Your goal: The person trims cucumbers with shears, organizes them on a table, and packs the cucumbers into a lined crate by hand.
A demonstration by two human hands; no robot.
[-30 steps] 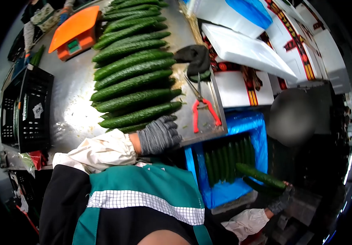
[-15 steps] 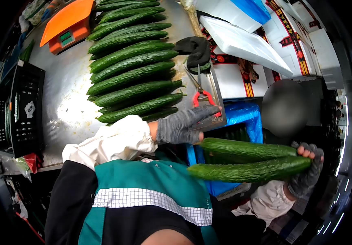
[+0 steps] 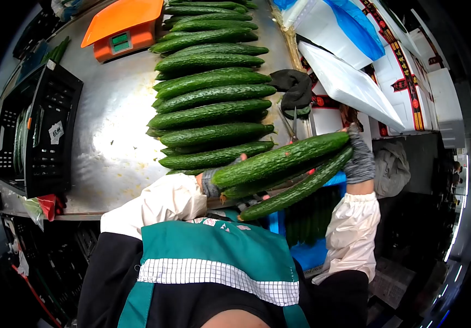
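Observation:
Three long green cucumbers (image 3: 282, 159) are held in front of me, above the table's near right corner. My right hand (image 3: 360, 158), in a grey fingerless glove, is closed round their right ends. At their left ends my left hand (image 3: 209, 183), gloved alike, grips from behind and below; the cucumbers hide much of it. Just beyond lies a long row of cucumbers (image 3: 213, 106), side by side and stacked in places, on the metal table (image 3: 104, 131). Pruning shears (image 3: 294, 123) rest by the table's right edge, their red handles mostly covered by the held cucumbers.
An orange scale (image 3: 123, 33) stands at the back left, and a black crate (image 3: 55, 128) at the left edge. Below the table on the right, a blue-lined container (image 3: 307, 254) holds more cucumbers. White foam boxes (image 3: 405, 71) and a dark cloth (image 3: 295, 93) are on the right.
My right hand has swung the cucumbers up and left, towards the table. My left hand, previously outstretched and apart from them, is now at their left ends. The view has shifted.

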